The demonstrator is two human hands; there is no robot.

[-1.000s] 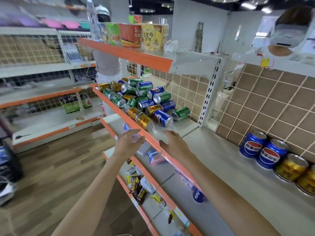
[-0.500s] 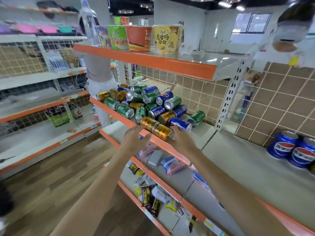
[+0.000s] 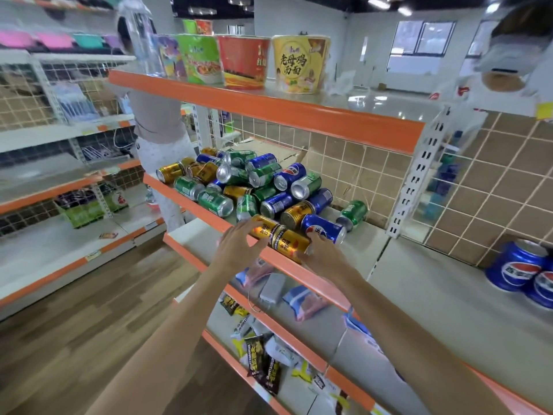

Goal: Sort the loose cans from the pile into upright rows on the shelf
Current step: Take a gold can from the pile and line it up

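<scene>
Reaching into the near end of the pile (image 3: 245, 187) of loose drink cans heaped on the middle shelf (image 3: 374, 244), against the orange front edge. Left hand (image 3: 239, 247) at the left end of two gold cans lying end to end along that edge, fingers spread and lightly curved over the nearer-left gold can (image 3: 263, 230), not yet closed round it. Right hand (image 3: 321, 254) at the right end of the second gold can (image 3: 288, 244), fingers curled toward it beside a blue Pepsi can (image 3: 324, 232) lying just behind; cannot tell whether held or only touched. Behind, green, blue and gold cans on their sides, stacked on one another up toward the wire back grid. One green can (image 3: 353, 212) apart at the right of the heap. Upright blue Pepsi cans (image 3: 517, 268) already standing at the back right of the shelf, well apart from the heap.

Judged as thin aluminium: smooth, round, slippery, prone to roll off the front edge once freed; rigid if full, easily dented if empty, and weight not readable. Best taken round the middle of the cylinder, thumb opposite fingers, then turned onto the base. Pulling a bottom-front can likely to loosen those leaning above, so lifting outer ones first seems safer.
</scene>
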